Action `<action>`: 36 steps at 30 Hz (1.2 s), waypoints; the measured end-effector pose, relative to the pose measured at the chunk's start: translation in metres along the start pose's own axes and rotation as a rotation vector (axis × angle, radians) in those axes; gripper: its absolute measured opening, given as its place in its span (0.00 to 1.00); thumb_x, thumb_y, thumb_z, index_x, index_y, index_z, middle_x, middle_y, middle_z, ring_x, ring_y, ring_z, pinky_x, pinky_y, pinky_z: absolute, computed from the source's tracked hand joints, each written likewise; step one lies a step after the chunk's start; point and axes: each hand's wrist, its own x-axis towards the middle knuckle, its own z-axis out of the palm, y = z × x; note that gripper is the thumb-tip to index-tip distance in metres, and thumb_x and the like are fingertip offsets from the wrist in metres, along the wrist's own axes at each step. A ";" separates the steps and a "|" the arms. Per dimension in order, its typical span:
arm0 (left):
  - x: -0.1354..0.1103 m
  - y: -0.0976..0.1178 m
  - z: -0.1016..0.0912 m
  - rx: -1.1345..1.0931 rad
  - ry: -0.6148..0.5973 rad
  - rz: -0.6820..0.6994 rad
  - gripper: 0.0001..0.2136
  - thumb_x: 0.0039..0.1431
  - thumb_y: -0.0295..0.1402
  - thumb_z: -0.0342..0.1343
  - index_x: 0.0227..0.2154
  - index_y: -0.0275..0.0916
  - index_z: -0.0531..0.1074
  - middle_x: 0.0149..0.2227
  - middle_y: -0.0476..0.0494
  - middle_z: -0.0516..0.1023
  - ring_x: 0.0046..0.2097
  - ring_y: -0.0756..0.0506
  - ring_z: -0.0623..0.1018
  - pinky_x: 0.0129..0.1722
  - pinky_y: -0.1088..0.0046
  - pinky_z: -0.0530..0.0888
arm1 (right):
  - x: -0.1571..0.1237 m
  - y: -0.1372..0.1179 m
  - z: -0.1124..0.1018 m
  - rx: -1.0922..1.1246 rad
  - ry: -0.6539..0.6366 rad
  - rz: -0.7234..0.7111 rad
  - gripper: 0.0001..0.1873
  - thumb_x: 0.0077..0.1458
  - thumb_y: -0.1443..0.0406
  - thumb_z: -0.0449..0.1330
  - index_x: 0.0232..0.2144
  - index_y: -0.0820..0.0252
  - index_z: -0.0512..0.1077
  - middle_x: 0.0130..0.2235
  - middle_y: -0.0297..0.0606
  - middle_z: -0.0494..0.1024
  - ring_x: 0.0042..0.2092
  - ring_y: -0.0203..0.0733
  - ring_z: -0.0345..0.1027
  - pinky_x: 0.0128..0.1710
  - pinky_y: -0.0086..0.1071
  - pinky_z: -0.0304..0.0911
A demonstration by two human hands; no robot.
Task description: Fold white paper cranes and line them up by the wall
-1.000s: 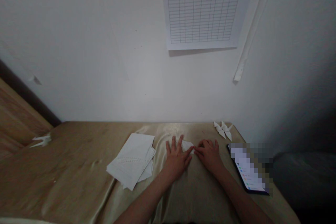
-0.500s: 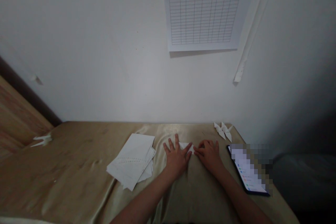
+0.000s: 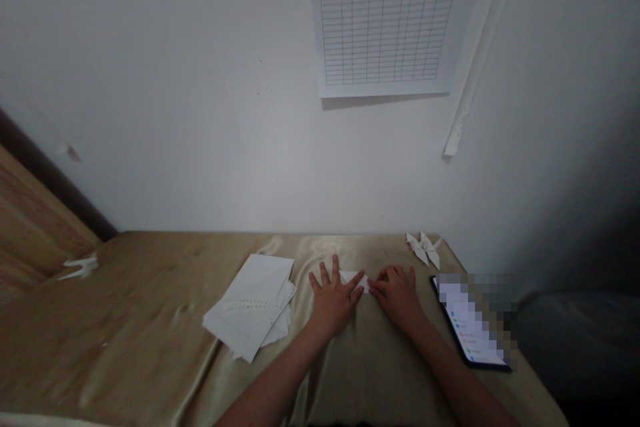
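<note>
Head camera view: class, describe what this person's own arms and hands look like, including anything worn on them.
The left hand and the right hand are bare, without gloves, and the left forearm and the right forearm show no sleeves. No watch, bracelet, ring, cable or marking can be made out in this dim view.
</note>
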 end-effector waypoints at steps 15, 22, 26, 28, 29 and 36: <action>0.005 -0.034 -0.015 0.134 0.008 -0.115 0.26 0.63 0.56 0.45 0.63 0.67 0.56 0.73 0.47 0.43 0.69 0.18 0.44 0.59 0.27 0.39 | -0.001 -0.002 -0.001 -0.008 0.005 0.002 0.10 0.61 0.60 0.59 0.42 0.42 0.79 0.45 0.39 0.75 0.54 0.51 0.63 0.63 0.66 0.33; 0.007 -0.043 -0.012 0.291 0.087 -0.209 0.29 0.65 0.59 0.36 0.65 0.60 0.55 0.72 0.36 0.48 0.69 0.20 0.48 0.59 0.28 0.43 | -0.001 -0.002 -0.002 -0.027 0.000 -0.001 0.11 0.62 0.61 0.58 0.44 0.42 0.78 0.45 0.39 0.75 0.54 0.50 0.63 0.63 0.66 0.33; 0.006 -0.038 -0.014 0.304 0.132 -0.185 0.32 0.65 0.58 0.36 0.68 0.52 0.49 0.71 0.31 0.47 0.70 0.22 0.47 0.59 0.28 0.45 | -0.001 0.001 0.001 -0.013 0.001 -0.013 0.11 0.62 0.60 0.59 0.44 0.41 0.78 0.46 0.39 0.75 0.54 0.50 0.62 0.63 0.66 0.32; 0.004 -0.030 -0.017 0.280 0.163 -0.105 0.33 0.65 0.58 0.39 0.69 0.55 0.45 0.72 0.33 0.44 0.70 0.23 0.45 0.60 0.28 0.45 | -0.001 0.002 0.002 -0.009 -0.003 -0.006 0.11 0.61 0.59 0.59 0.44 0.41 0.78 0.46 0.38 0.75 0.55 0.50 0.62 0.63 0.66 0.32; 0.003 -0.025 -0.017 0.260 0.167 -0.061 0.32 0.64 0.58 0.41 0.68 0.58 0.45 0.73 0.36 0.43 0.71 0.24 0.44 0.60 0.29 0.46 | -0.001 0.002 0.002 -0.008 -0.004 -0.003 0.11 0.61 0.59 0.60 0.44 0.41 0.78 0.46 0.38 0.74 0.55 0.50 0.62 0.63 0.65 0.32; -0.004 0.006 -0.011 0.144 0.067 0.205 0.23 0.66 0.54 0.42 0.63 0.68 0.57 0.73 0.49 0.40 0.71 0.26 0.42 0.61 0.29 0.45 | -0.002 0.000 -0.002 0.015 0.003 -0.008 0.10 0.61 0.60 0.59 0.44 0.42 0.78 0.46 0.39 0.74 0.54 0.49 0.63 0.64 0.63 0.32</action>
